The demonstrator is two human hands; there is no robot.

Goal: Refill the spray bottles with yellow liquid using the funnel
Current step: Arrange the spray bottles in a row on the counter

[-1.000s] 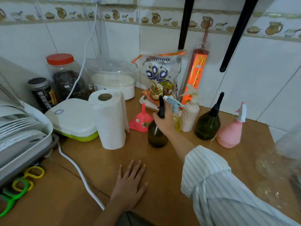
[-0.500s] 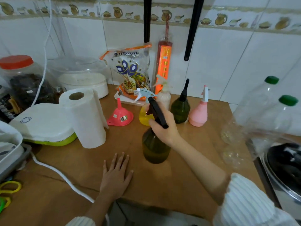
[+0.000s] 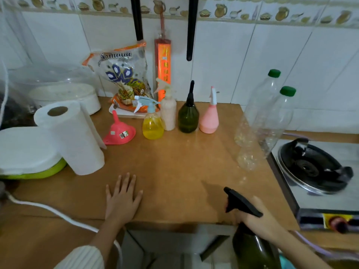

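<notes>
a: where is the right hand (image 3: 258, 220)?
b: it is low at the front edge of the wooden counter (image 3: 184, 171). its fingers are curled around the neck of a dark green spray bottle (image 3: 252, 249), just under the black trigger head. the bottle's body hangs past the counter edge, in front of it.

a: and the left hand (image 3: 122, 199)?
b: it lies flat on the counter, palm down, fingers straight and a little spread. it holds nothing.

a: where is the funnel?
b: the pink funnel (image 3: 118, 131) stands upside down, spout up, near the back, beside the paper towel roll (image 3: 71, 136).

a: and the other bottles?
b: to the right of the funnel there is a row: a yellow spray bottle (image 3: 152, 125), a cream spray bottle (image 3: 168, 113) touching it from behind, a second dark green bottle (image 3: 188, 115), and a pink spray bottle (image 3: 209, 117).

a: anything else on the right?
b: two clear plastic bottles (image 3: 262, 117) with green caps, close together. whether they lean on each other, i cannot tell. further right is a gas stove (image 3: 314, 167).
</notes>
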